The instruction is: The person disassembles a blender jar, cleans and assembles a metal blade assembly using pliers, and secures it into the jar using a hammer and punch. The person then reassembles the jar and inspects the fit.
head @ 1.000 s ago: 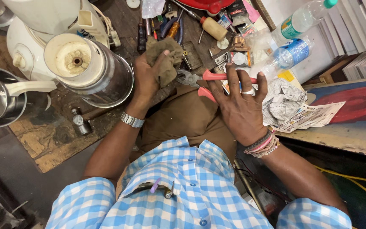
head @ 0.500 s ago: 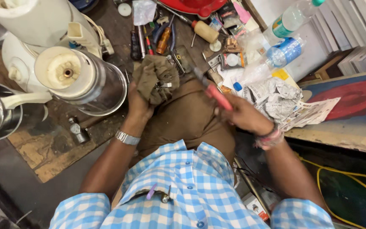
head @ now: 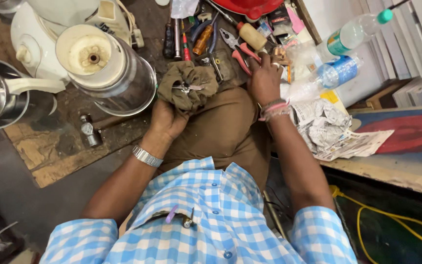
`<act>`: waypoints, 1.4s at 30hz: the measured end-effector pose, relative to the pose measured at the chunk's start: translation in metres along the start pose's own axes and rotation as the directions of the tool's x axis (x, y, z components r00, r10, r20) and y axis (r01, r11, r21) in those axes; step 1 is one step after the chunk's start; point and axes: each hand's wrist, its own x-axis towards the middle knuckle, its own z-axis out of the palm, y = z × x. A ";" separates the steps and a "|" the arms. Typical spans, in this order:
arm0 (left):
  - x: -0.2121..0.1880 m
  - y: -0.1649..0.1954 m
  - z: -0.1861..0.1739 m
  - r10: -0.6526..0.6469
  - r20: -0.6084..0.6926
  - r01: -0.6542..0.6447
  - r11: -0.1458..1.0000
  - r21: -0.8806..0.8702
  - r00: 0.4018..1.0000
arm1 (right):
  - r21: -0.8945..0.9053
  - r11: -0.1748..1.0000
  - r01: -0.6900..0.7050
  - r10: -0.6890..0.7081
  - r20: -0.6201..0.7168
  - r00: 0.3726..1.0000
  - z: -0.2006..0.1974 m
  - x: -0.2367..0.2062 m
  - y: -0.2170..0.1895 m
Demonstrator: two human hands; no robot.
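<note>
2 hands at work over the lap, both moved since a second ago. Left hand (head: 168, 120) now cupped under an olive rag (head: 187, 84) with a small metal part on top, at 12 o'clock from the knee. Right hand (head: 264, 78), no longer gripping the red-handled tool, fingers spread among pliers (head: 236, 46) at 1 o'clock. Farther: steel mixer jar (head: 108, 68) at 10 o'clock, water bottles (head: 340, 56), cluttered wooden floor boards (head: 50, 149).

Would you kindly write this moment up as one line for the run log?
left hand: holds olive rag with small metal part | right hand: among tools beside red-handled pliers | steel jar: lying left of rag
</note>
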 end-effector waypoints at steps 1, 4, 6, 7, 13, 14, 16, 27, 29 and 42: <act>0.003 -0.002 -0.001 0.033 0.000 -0.033 0.999 0.020 0.999 | 0.323 0.941 -0.097 0.084 0.054 0.995 -0.006 0.004 -0.012; 0.011 -0.009 -0.002 0.119 0.016 -0.120 0.981 0.154 0.993 | 0.845 0.471 -0.252 0.083 0.242 0.967 -0.039 0.004 -0.051; 0.012 -0.011 0.000 0.153 0.019 -0.153 0.954 0.257 0.988 | 0.866 0.473 -0.160 -0.072 0.219 0.973 -0.064 0.003 -0.074; 0.011 -0.010 0.000 0.163 0.007 -0.157 0.940 0.302 0.987 | 0.828 0.553 -0.092 -0.104 0.178 0.979 -0.072 0.007 -0.084; -0.017 0.014 -0.001 0.067 -0.022 -0.045 0.838 0.544 0.997 | 0.585 0.749 0.310 -0.419 0.055 0.906 -0.107 0.012 -0.100; -0.022 0.016 -0.001 0.033 -0.025 -0.013 0.817 0.576 0.999 | 0.554 0.748 0.365 -0.457 0.032 0.889 -0.107 0.011 -0.100; -0.027 0.016 -0.001 0.000 -0.098 0.053 0.844 0.534 0.995 | 0.512 0.745 0.427 -0.514 0.031 0.858 -0.103 0.007 -0.103; -0.040 0.006 0.012 0.185 0.011 -0.154 0.781 0.605 0.983 | 0.531 0.848 0.005 -0.146 0.225 0.963 -0.098 -0.021 -0.125; -0.038 0.007 0.018 0.141 0.019 -0.122 0.772 0.623 0.990 | 0.576 0.801 0.165 -0.242 0.058 0.969 -0.104 -0.020 -0.116; -0.031 -0.003 0.008 0.183 0.079 -0.195 0.797 0.571 0.980 | 0.554 0.793 0.254 -0.294 -0.016 0.956 -0.110 -0.020 -0.108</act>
